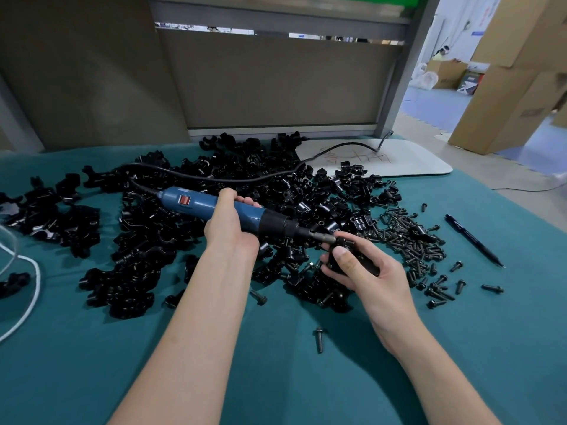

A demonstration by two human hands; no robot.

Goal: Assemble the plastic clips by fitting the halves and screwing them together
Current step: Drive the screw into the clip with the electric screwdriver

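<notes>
- Lone screw (319,339) is seen nearest, on green cloth (291,381).
- Heap of clip parts (135,271) is spread from left to centre; most are judged unassembled.
- Electric screwdriver (211,205) is gripped by left hand (228,223).
- Clip (366,262) is clasped in right hand (368,277), bit pressed to it; screwing is judged underway.
- Screw pile (408,237) is kept at right.

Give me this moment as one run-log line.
phase: fastening clip | left hand: grips electric screwdriver | right hand: holds clip at bit tip | loose screws: heap right of hands
</notes>
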